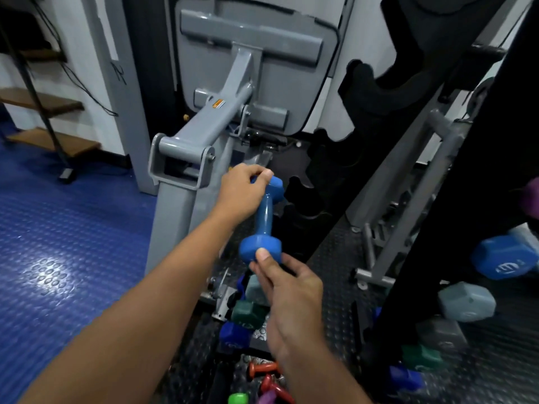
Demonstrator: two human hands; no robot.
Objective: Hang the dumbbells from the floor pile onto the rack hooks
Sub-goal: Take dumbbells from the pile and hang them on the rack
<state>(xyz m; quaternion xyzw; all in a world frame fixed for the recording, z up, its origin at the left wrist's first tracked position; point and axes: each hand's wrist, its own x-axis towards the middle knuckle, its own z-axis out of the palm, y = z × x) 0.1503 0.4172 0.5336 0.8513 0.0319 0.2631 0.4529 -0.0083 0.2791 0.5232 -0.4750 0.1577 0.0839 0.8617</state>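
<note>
A blue dumbbell (264,223) hangs in the air between both hands, its bar nearly upright in the view. My left hand (242,193) grips its far head with curled fingers. My right hand (288,290) pinches the near head, thumb on top. Just right of the dumbbell stand the black scalloped hooks of the rack (309,199), bare at this height. On the floor below lies the pile: a dark blue dumbbell (233,335), a green one (248,312), a grey one (253,287), small red ones (268,377) and a lime one (237,398).
A grey exercise machine frame (186,158) stands close on the left. At right a black rack post (455,217) carries a blue dumbbell (504,258), a grey one (466,301), a green one (420,355) and more. Blue studded flooring (58,243) lies to the left.
</note>
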